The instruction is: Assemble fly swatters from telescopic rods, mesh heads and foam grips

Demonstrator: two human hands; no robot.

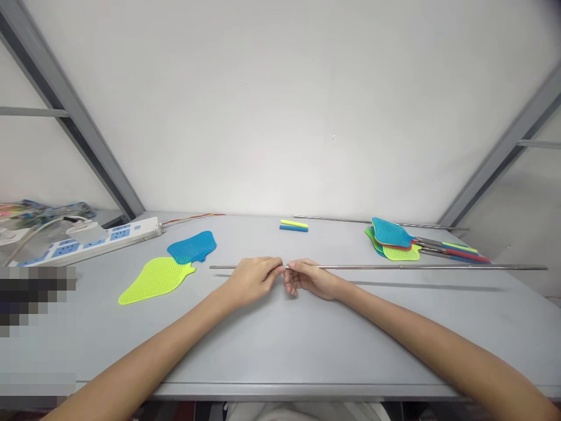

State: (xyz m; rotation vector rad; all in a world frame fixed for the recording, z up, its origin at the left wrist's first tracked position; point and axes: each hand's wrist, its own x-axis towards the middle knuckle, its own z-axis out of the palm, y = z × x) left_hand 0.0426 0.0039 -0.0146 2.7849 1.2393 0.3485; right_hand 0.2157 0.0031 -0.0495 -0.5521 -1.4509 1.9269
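A long, thin metal telescopic rod (372, 267) is held level just above the table, its thin end pointing left and its thicker end far to the right. My left hand (258, 278) pinches it from above. Close beside it, my right hand (313, 278) grips the same rod between thumb and fingers, the other fingers curled below. Left of my hands lie two loose fly swatter heads, a yellow-green one (155, 280) and a blue one (193, 247). Behind my hands rest a yellow tube (294, 223) and a blue tube (293, 228).
Several fly swatters (392, 234) with metal shafts and coloured handles are stacked at the right. A second metal rod (337, 219) lies along the wall. At the left a white power strip (144, 228) holds plugs and cables. The grey table (280, 351) ends in a front edge near me.
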